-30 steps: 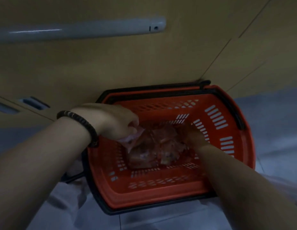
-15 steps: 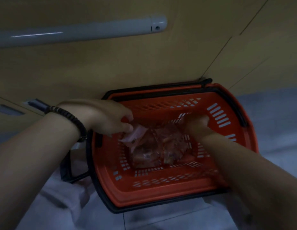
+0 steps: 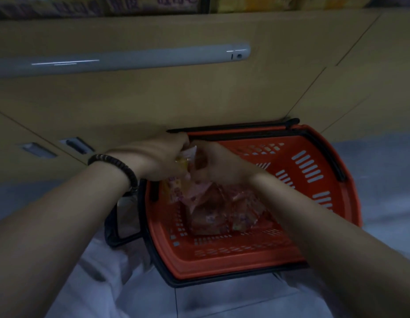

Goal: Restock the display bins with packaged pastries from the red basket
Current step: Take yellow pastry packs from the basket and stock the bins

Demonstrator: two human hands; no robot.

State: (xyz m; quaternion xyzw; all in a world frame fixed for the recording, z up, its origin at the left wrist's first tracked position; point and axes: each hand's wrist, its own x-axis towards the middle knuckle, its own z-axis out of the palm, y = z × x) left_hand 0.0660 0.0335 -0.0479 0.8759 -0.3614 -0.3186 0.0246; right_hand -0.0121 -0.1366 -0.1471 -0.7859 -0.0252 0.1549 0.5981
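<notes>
The red basket (image 3: pixel 309 196) with black rim and handles sits on the pale floor against a tan cabinet. Several clear-wrapped pastries (image 3: pixel 213 214) lie on its bottom. My left hand (image 3: pixel 162 157), with a dark bead bracelet at the wrist, and my right hand (image 3: pixel 220 164) meet above the basket's back left corner. Both grip a bunch of packaged pastries (image 3: pixel 188 161) lifted between them; more packets hang below the hands. How many packets are held is hidden by the fingers.
A tan cabinet front (image 3: pixel 199 95) with a grey bar handle (image 3: pixel 121 60) stands just behind the basket. Printed packages (image 3: pixel 121 3) show along the top edge above it. A black handle loop (image 3: pixel 117 228) hangs off the basket's left side.
Both hands have risen from the basket's bottom and come together at its back left, lifting packets with them. The camera has tilted up, showing more of the cabinet.
</notes>
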